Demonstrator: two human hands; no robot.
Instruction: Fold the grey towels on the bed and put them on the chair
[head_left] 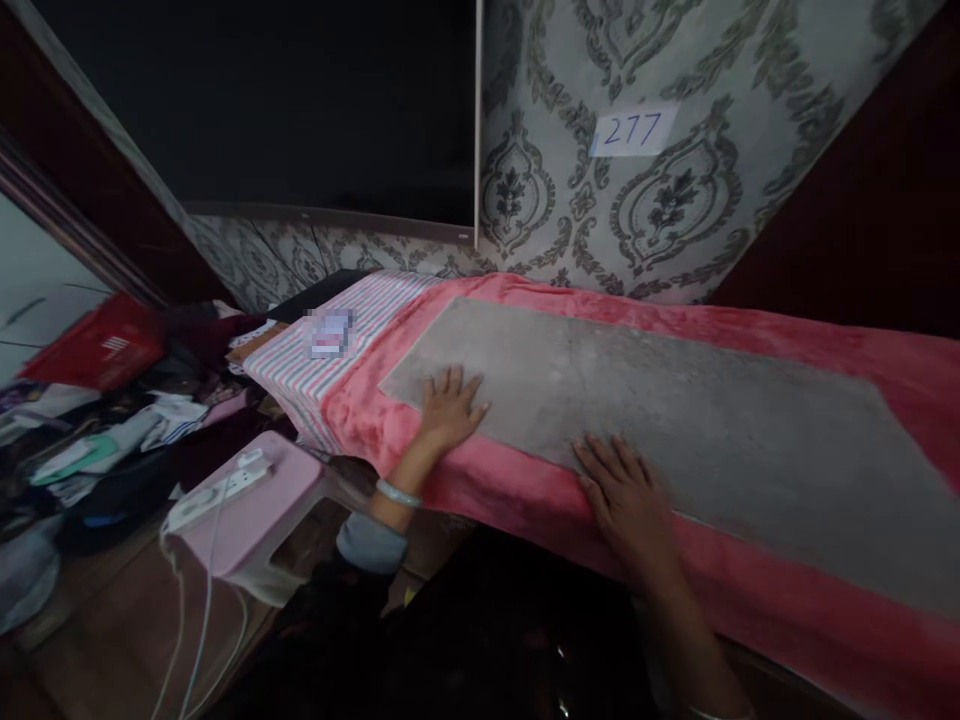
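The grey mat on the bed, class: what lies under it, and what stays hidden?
Under the grey mat, a pink fleece blanket shows past its edges. The blanket's stretch beneath the mat is covered and cannot be seen. The left hand and right hand rest on top.

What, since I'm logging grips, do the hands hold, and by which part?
Nothing: the left hand and right hand lie open on a grey sheet over a pink blanket.

**Mottled grey mat (600, 430) laid on a coral-pink blanket (787, 620)**
Beyond the blanket, a white sheet (300, 390) striped pink and teal is seen, and grey damask wallpaper (675, 200) is shown; left of it, a pale pink stool (292, 490) and a red basket (97, 345) are seen.
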